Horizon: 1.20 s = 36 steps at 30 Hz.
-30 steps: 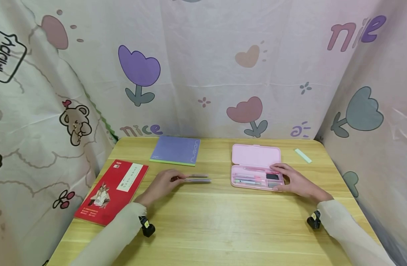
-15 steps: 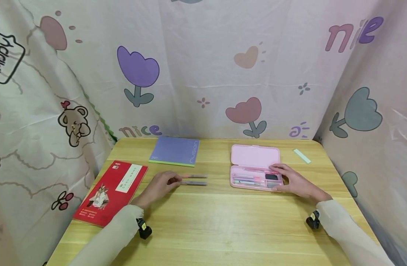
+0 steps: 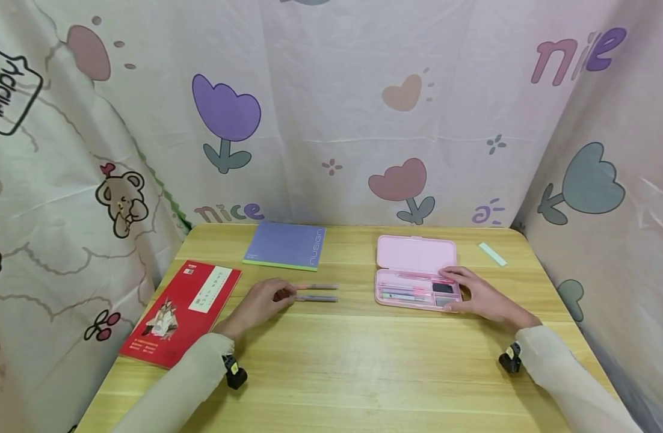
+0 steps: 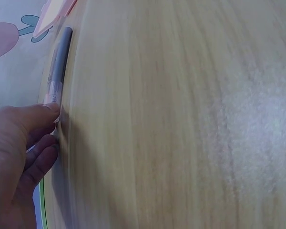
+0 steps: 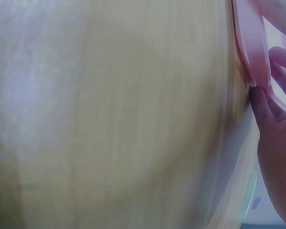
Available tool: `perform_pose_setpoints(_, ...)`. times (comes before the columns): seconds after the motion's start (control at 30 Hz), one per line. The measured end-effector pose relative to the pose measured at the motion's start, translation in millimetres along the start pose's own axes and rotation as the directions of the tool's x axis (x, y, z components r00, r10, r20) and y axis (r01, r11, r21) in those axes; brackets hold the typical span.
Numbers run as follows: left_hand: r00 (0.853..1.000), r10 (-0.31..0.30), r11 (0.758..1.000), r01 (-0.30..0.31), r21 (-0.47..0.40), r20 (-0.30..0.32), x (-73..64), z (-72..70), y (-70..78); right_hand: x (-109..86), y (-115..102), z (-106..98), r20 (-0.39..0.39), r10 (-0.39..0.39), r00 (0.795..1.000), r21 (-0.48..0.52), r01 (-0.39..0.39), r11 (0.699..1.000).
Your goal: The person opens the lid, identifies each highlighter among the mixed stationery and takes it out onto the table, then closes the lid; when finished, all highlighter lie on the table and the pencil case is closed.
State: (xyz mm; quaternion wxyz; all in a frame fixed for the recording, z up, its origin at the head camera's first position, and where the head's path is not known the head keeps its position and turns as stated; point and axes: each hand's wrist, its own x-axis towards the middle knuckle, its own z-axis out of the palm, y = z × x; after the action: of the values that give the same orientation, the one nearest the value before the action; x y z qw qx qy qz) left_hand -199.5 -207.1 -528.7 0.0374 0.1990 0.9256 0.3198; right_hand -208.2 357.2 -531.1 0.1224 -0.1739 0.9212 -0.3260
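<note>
My left hand [image 3: 261,305] pinches the left end of a grey pen [image 3: 320,299] between thumb and fingertips, close over the table. Just beyond it and roughly parallel, an orange-and-grey pen [image 3: 319,287] has its left end by the same fingers. In the left wrist view the grey pen [image 4: 61,57] points away from the thumb. At the right, a pink pencil case [image 3: 416,252] lies with its lid up and several pens inside. My right hand [image 3: 480,294] grips its right end, thumb at the near side and fingers over the far side.
A red book [image 3: 171,307] lies at the left, partly under the left forearm's line. A blue-purple notebook [image 3: 285,243] is at the back. A pale green strip [image 3: 493,254] lies at the back right. Printed curtains [image 3: 320,108] enclose the table [image 3: 364,373].
The left hand has shifted slightly left, and the grey pen has come a little nearer, widening its gap from the other pen. The right hand and pencil case have stayed put.
</note>
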Motion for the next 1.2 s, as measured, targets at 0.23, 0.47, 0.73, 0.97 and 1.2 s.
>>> perform_pose_setpoints(0.23,1.0,-0.009,1.0,0.009,-0.02,-0.012,-0.5,-0.5,-0.7,0.7,1,1,-0.003,0.003,1.0,0.003,-0.003,1.0)
perform_pose_setpoints(0.47,0.998,-0.036,0.999,0.036,-0.013,-0.058,6.3,-2.5,10.0,0.8,0,-1,0.001,0.001,1.0,0.007,-0.001,1.0)
perform_pose_setpoints(0.73,0.992,0.121,0.993,-0.121,0.011,-0.022,40.1,9.3,41.0,0.4,2,-1,-0.001,-0.007,1.0,0.003,0.007,1.0)
perform_pose_setpoints(0.97,0.967,0.236,0.972,-0.236,-0.017,0.099,71.8,36.4,84.8,0.0,1,0,-0.005,-0.01,1.0,-0.002,0.01,1.0)
perform_pose_setpoints(1.2,0.951,0.262,0.964,-0.265,-0.002,0.164,98.6,64.0,115.5,0.0,1,-1,0.0,0.001,1.0,0.002,-0.001,1.0)
